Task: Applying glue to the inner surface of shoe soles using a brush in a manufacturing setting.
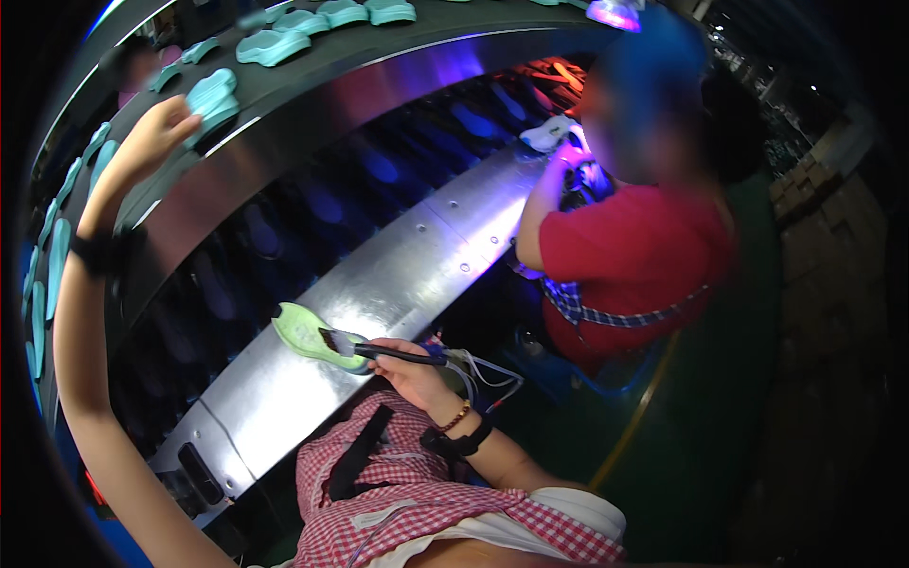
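Reaching up at the far left, left hand (163,128) stretched with fingers loosely spread against a teal sole (210,99) on the upper conveyor belt (312,71), touching its near edge, not yet closed round it. More teal soles lined along that belt, bending away to the left rim and the top. Below, a curved steel ledge (398,275) running from lower left up to the right. At its lower middle, a pale green sole (305,329) resting on the ledge's near edge, a brush (369,350) laid with its bristles on it. Right hand (409,367) curled shut round the brush handle, thin cables trailing beside. Judged: brushing of the green sole in hand, a fresh sole being fetched; next calling for a firm close on the teal piece. Far right, a co-worker in red (634,256) bent over the ledge.
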`<state>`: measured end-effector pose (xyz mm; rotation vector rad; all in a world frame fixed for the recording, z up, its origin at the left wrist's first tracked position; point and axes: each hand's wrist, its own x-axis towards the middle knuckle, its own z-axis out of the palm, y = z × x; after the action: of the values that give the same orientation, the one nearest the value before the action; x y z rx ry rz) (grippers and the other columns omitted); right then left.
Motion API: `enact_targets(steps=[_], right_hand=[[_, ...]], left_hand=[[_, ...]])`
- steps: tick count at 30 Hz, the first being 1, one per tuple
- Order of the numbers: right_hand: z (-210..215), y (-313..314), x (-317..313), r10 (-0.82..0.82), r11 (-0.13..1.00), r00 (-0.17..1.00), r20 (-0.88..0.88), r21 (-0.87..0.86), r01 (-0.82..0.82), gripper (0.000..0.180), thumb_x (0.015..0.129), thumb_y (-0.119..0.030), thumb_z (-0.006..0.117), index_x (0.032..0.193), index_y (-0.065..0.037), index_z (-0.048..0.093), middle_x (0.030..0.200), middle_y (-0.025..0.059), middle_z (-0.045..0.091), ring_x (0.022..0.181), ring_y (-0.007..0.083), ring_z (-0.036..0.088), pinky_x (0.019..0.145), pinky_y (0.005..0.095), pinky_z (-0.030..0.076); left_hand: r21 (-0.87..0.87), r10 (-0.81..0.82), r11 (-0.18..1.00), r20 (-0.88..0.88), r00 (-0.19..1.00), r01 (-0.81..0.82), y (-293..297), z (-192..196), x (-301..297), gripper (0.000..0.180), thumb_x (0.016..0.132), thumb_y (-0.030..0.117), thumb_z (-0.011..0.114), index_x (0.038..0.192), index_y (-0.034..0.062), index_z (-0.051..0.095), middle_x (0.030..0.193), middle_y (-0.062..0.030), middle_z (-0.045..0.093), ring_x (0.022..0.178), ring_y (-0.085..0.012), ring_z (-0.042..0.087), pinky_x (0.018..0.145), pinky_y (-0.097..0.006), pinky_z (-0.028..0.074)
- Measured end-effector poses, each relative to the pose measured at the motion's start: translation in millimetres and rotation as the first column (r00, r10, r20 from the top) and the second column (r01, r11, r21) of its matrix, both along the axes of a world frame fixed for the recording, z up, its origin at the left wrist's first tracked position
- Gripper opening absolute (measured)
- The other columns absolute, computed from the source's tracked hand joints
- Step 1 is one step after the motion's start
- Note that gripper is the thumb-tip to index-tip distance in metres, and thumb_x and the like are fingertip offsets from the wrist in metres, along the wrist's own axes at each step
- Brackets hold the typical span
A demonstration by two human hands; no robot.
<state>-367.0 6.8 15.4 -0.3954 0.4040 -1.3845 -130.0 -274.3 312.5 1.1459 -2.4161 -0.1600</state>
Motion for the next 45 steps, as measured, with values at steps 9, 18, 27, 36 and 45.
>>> enact_targets(steps=[9,18,27,36,45], right_hand=[[-1,33,-9,-0.021,0.999,0.997,-0.074,0.035,0.024,0.023,0.077,0.0,0.058,0.1,-0.002,0.055,0.085,0.0044,0.058,0.072,0.0087,0.053,0.066,0.019,0.044],[1,22,-3,-0.035,0.999,0.988,-0.154,0.011,0.037,0.024,0.076,0.005,0.056,0.1,0.0,0.054,0.107,0.0125,0.055,0.093,0.0147,0.054,0.081,0.0247,0.044],[32,-26,23,0.024,0.999,0.97,-0.242,-0.023,-0.03,0.021,0.074,0.007,0.056,0.094,0.0,0.056,0.103,0.0147,0.057,0.091,0.0172,0.056,0.08,0.0266,0.046],[66,-60,124,0.409,0.874,0.851,-0.33,-0.128,-0.47,0.021,0.072,0.005,0.057,0.093,0.002,0.057,0.093,0.0153,0.06,0.089,0.0208,0.058,0.084,0.0321,0.044],[57,-67,226,0.635,0.745,0.657,-0.407,0.098,-0.66,0.024,0.072,0.001,0.062,0.096,0.004,0.059,0.086,0.0101,0.062,0.078,0.0121,0.057,0.071,0.0222,0.045]], left_hand=[[0.224,0.223,0.975,-0.974,0.032,0.012,80,-131,47,0.032,0.081,0.013,0.046,0.109,-0.002,0.048,0.1,-0.0109,0.055,0.092,-0.0201,0.054,0.082,-0.031,0.042],[0.43,0.544,0.756,-0.832,-0.11,0.493,199,-194,67,0.053,0.084,0.035,0.048,0.124,0.0003,0.036,0.118,-0.0131,0.047,0.106,-0.0263,0.049,0.089,-0.04,0.041],[0.321,0.618,0.419,-0.786,-0.008,0.849,268,-226,35,0.074,0.078,0.057,0.045,0.127,0.0026,0.032,0.116,-0.0187,0.048,0.101,-0.0331,0.05,0.088,-0.046,0.038],[0.187,0.663,0.661,-0.599,-0.448,0.727,291,-231,84,0.076,0.079,0.067,0.024,0.125,0.0084,0.036,0.114,-0.0107,0.05,0.103,-0.0288,0.05,0.088,-0.047,0.04],[0.4,0.687,0.725,-0.485,-0.541,0.561,335,-243,109,0.088,0.074,0.072,0.008,0.119,0.0035,0.04,0.097,-0.0196,0.054,0.088,-0.0354,0.056,0.08,-0.05,0.045]])
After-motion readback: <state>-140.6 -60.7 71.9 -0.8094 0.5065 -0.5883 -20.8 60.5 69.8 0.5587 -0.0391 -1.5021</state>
